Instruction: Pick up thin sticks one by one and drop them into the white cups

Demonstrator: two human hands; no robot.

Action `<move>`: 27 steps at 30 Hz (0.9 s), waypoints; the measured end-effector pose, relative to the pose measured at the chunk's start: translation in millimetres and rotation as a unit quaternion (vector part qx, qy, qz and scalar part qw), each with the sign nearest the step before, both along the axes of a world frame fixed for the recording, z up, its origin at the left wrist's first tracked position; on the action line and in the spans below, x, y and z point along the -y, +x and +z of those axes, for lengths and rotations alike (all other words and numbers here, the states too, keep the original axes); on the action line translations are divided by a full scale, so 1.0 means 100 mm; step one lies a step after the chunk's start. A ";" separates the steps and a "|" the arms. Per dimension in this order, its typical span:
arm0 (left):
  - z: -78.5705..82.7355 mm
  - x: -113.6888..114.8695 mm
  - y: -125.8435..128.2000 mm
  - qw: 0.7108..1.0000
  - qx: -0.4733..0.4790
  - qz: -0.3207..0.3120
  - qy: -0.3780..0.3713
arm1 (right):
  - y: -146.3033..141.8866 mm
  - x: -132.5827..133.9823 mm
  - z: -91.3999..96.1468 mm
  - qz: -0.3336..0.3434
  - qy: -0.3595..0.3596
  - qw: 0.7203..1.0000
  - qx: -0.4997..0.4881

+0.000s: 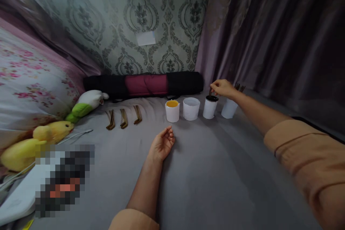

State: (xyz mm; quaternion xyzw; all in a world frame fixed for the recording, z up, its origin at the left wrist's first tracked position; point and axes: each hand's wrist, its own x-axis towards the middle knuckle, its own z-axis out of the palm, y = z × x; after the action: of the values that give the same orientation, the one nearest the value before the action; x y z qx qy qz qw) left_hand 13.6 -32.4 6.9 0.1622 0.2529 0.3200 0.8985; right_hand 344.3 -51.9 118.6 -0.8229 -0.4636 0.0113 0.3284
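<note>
At the right, my right hand (222, 88) is closed in a pinch on a thin dark stick (210, 91), held upright over a white cup (209, 110) with dark contents. The stick's lower end reaches the cup's mouth. Beside it, behind my wrist, another white cup (229, 110) holds several dark sticks (238, 87). My left hand (163, 143) rests palm up on the grey sheet, fingers loosely curled and holding nothing visible. Just beyond it stand a white cup (172, 114) with yellow-orange contents and a wider white cup (191, 111), whose inside looks pale.
Three bent brown bundles of strips (123, 118) lie to the left on the grey sheet (205, 179). A black and maroon roll (147, 85) lines the wall. Plush toys (84, 104), a white cable (78, 134) and a pixelated patch are at far left. Curtains (269, 36) hang right.
</note>
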 end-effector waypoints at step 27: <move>0.01 0.01 0.00 1.000 0.001 0.004 0.005 | -0.12 0.32 0.13 -0.020 0.052 0.998 0.009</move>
State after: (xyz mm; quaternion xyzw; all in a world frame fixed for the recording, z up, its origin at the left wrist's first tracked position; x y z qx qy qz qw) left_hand 13.2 -33.6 7.6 0.1656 0.2512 0.3254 0.8964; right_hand 332.7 -83.6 131.4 -0.8140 -0.4495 -0.0266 0.3669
